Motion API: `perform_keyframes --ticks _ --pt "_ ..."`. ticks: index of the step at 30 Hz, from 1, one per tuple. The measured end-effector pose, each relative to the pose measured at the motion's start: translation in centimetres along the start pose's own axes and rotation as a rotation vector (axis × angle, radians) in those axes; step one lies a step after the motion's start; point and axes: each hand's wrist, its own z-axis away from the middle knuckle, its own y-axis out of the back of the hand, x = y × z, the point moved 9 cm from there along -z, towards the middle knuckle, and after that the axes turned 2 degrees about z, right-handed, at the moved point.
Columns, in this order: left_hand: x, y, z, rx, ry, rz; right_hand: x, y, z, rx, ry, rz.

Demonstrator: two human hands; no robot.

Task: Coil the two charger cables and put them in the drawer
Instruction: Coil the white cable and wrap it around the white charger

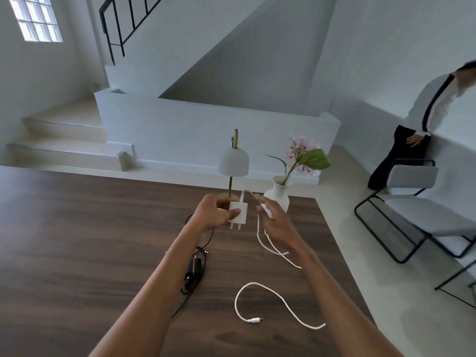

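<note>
Plug point(238, 215) upright, prongs down | left hand point(211, 213) grips — cable point(260, 300) trails toward camera

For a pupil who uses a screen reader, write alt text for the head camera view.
Above a dark wooden table, the left hand holds a white charger plug while the right hand holds its white cable, which trails loose across the table. A black cable lies below the left forearm; a lamp and flower vase stand behind.

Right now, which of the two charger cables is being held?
The white cable: left hand grips its plug adapter, right hand holds the cord. The black cable lies untouched on the table.
</note>
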Motion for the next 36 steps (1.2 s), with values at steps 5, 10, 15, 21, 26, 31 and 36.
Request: perform_keyframes --ticks 5,10,15,21,26,31,36 --pt "0.1 0.1 -0.6 -0.092 0.042 0.213 0.8 -1.3 -1.0 0.008 -0.108 -0.277" --pt "-0.6 0.1 -1.7 -0.13 0.085 0.458 1.5 -2.7 -0.3 -0.005 -0.206 -0.467" --pt "0.1 1.0 -3.1 0.026 0.021 0.437 -0.5 -2.8 0.1 -0.039 -0.1 -0.152" --pt "-0.5 0.6 -3.5 0.151 0.017 0.453 -3.7 -0.7 0.8 -0.078 -0.037 0.237" --pt "1.5 0.5 -3.4 0.205 -0.174 -0.031 -6.5 1.5 0.8 -0.152 -0.046 0.38" --pt "4.6 -0.3 -1.6 0.138 -0.295 -0.239 -10.1 6.6 -1.2 -0.071 0.046 0.367" --pt "6.5 0.5 -0.6 0.063 -0.325 -0.3 -12.4 10.8 -3.5 0.095 0.229 0.241"
